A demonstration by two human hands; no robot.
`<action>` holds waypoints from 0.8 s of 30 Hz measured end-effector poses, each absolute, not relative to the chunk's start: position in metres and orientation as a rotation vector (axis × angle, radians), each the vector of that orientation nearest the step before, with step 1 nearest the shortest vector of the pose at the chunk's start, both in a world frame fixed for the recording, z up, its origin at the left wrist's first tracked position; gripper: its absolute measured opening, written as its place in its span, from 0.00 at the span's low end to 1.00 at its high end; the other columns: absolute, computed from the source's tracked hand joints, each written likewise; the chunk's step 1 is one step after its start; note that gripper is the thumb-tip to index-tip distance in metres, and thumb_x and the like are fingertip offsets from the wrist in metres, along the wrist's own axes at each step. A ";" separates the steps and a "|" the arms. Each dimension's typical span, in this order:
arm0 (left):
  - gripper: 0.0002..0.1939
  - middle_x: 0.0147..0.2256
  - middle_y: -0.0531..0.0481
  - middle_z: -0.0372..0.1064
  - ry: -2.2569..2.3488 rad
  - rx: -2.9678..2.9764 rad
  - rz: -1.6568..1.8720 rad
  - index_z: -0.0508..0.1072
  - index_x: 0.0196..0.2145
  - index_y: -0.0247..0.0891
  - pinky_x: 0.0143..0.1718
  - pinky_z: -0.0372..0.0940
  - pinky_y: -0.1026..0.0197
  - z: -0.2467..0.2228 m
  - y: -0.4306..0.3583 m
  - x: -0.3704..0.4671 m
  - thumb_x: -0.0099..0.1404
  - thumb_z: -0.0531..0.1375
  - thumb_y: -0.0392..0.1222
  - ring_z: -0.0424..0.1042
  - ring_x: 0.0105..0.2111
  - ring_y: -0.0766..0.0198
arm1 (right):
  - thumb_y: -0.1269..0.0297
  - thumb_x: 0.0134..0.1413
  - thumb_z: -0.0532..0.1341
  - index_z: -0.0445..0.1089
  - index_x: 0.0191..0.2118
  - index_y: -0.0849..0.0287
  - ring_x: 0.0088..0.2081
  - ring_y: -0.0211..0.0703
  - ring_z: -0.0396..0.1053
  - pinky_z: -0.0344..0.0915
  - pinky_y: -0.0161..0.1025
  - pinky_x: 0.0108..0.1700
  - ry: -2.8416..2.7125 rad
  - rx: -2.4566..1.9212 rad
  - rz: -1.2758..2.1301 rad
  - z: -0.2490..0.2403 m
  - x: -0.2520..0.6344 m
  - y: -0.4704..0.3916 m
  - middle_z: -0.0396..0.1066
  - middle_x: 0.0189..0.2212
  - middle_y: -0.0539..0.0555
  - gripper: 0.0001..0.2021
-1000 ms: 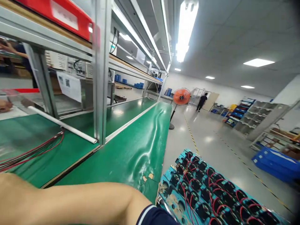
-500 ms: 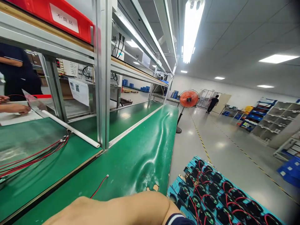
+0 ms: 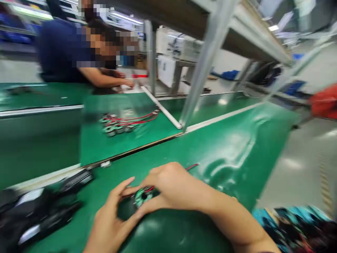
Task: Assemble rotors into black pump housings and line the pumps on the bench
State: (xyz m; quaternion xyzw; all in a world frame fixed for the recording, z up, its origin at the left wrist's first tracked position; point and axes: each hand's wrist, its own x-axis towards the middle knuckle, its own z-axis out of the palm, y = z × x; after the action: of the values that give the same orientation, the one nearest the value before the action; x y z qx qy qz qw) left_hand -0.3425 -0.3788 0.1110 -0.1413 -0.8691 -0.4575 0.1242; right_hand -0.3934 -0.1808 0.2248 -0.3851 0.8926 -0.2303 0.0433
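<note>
A small round green circuit board (image 3: 143,196) with a dark centre and red wires is between my hands, just above the green bench mat (image 3: 168,228). My right hand (image 3: 171,186) is closed on its right side, wrist bent over it. My left hand (image 3: 113,214) curves around the left side, thumb and a finger at the board's edge and the index finger raised. A red wire (image 3: 192,167) sticks out past my right hand over the mat. Parts of the board are hidden by my fingers.
Several similar round parts (image 3: 116,126) with red wires lie across the bench. Blurred black items (image 3: 39,211) are at the left. A metal post (image 3: 202,66) and white rod (image 3: 163,109) stand beyond. A co-worker (image 3: 68,49) leans at the far side. Blue trays (image 3: 297,225) sit lower right.
The view has swung left and down. Both my hands now show around the round board; before, only my right arm and part of that hand were visible.
</note>
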 end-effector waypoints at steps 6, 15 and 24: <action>0.37 0.44 0.51 0.77 -2.588 -0.433 -1.367 0.55 0.64 0.48 0.49 0.73 0.56 0.107 -0.394 -0.342 0.63 0.67 0.46 0.78 0.45 0.58 | 0.41 0.49 0.68 0.77 0.43 0.50 0.30 0.39 0.73 0.61 0.35 0.30 2.744 -1.210 -0.815 0.204 -0.398 -0.187 0.75 0.29 0.48 0.21; 0.37 0.46 0.49 0.76 -2.559 -0.422 -1.424 0.54 0.65 0.48 0.51 0.71 0.53 0.104 -0.394 -0.341 0.63 0.67 0.46 0.77 0.47 0.57 | 0.30 0.48 0.61 0.69 0.27 0.56 0.23 0.39 0.67 0.51 0.40 0.25 3.151 -1.284 -0.571 0.191 -0.387 -0.196 0.69 0.22 0.49 0.29; 0.39 0.46 0.48 0.76 -2.526 -0.483 -1.339 0.54 0.65 0.47 0.50 0.71 0.55 0.105 -0.393 -0.342 0.63 0.65 0.57 0.77 0.47 0.57 | 0.35 0.42 0.69 0.69 0.29 0.57 0.24 0.42 0.67 0.49 0.41 0.24 3.085 -1.410 -0.267 0.191 -0.385 -0.200 0.66 0.22 0.49 0.27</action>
State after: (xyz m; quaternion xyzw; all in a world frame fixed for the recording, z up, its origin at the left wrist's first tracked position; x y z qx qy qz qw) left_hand -0.3420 -0.3931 0.1048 -0.1655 -0.8648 -0.4584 0.1209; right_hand -0.3855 -0.2000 0.1909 -0.4108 0.8991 -0.0778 -0.1300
